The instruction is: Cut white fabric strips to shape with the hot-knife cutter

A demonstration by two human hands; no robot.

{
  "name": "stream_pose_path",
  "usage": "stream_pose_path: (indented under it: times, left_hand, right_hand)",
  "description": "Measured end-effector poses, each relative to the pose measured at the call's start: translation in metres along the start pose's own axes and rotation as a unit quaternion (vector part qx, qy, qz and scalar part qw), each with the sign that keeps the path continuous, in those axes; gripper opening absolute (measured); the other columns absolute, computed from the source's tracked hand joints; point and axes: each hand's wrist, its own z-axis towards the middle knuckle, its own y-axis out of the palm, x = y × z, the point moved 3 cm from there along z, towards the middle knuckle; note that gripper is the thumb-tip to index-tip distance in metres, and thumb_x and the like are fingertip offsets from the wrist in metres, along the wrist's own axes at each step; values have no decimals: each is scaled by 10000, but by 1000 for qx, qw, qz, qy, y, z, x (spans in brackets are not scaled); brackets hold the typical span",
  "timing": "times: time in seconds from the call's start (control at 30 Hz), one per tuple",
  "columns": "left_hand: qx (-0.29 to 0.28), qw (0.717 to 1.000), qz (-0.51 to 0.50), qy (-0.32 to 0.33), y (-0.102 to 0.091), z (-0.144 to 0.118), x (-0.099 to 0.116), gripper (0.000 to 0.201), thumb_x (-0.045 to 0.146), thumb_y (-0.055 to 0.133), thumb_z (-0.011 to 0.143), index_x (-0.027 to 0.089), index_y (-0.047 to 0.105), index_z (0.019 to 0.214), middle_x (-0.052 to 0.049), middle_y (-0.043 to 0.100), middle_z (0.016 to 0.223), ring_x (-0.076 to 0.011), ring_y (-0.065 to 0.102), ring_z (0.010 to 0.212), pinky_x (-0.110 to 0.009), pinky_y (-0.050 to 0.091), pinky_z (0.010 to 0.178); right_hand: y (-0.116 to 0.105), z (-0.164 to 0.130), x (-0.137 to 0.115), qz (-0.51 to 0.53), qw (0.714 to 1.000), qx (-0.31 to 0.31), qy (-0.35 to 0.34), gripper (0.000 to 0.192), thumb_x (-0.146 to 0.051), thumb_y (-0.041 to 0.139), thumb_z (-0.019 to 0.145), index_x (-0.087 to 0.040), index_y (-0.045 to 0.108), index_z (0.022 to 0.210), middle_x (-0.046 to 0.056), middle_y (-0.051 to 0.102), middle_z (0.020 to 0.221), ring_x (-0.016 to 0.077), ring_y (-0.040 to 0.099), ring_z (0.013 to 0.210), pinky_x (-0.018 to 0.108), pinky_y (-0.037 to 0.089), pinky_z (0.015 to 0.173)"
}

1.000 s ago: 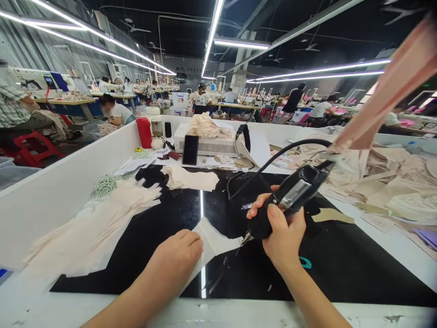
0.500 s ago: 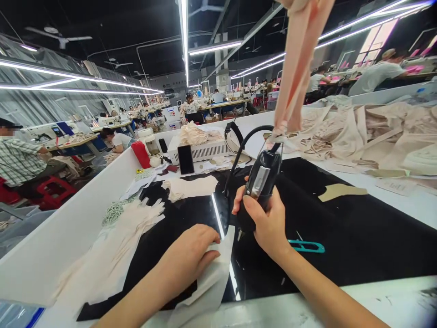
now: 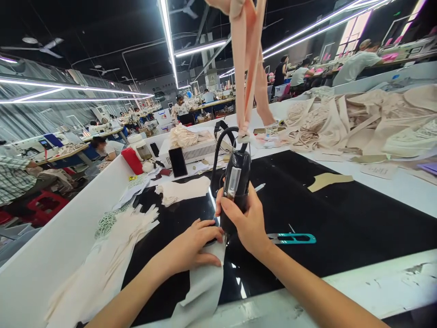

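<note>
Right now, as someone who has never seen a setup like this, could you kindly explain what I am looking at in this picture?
The picture comes from a camera worn on a person's head, looking forward and down at their own two bare hands. The right hand grips a black corded hand tool, held upright with its tip down at a pale fabric piece. The left hand presses that fabric flat on the glossy black worktop. A strip of pink cloth hangs from above down to the tool's top. On the surface lie teal thread snips, a stack of cut cream pieces on the left, a phone leaning on a white box, and a red bottle. Other people work at tables behind.
</note>
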Motion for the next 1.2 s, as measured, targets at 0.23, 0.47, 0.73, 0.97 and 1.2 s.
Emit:
stream_pose_path:
  times: [0.23,0.47,0.73,0.97,1.2]
  left_hand:
    - [-14,1000,-13,8,0,1,-1,391,321,866,868,242,651,1186,-53,673,1328,-247,519,1415,-533,305,1261]
    - [-50,998,-45,3,-3,4,-2,364,369,840,895,265,669,1198,-53,665,1354,-273,502,1424,-530,230,1287]
    - [-69,997,-36,-11,-5,5,0,389,391,849,881,267,648,1189,-50,661,1352,-298,532,1386,-638,192,1266]
    - [-66,997,-42,-3,-6,6,-2,408,368,864,869,273,650,1203,-42,652,1340,-264,532,1384,-535,210,1284]
    - [-67,996,-49,-9,-8,5,-3,408,360,876,854,271,668,1194,-49,661,1348,-283,493,1426,-552,229,1281]
  right_hand:
    - [4,-2,6,-1,1000,-2,11,264,-378,746,852,-266,566,1008,-62,578,768,141,536,634,293,494,588]
    - [3,-6,2,-3,1000,-6,19,232,-355,751,855,-270,563,962,-51,581,778,145,537,660,301,488,617]
    - [2,-2,-1,-22,1000,19,10,245,-394,742,856,-274,541,926,-57,567,743,153,523,635,324,471,617]
    - [3,-6,3,-29,999,12,19,234,-377,748,835,-268,570,940,-40,588,792,156,532,698,318,481,657]
    - [4,-7,2,-17,1000,13,10,229,-364,748,842,-272,572,955,-40,593,794,155,535,687,312,487,649]
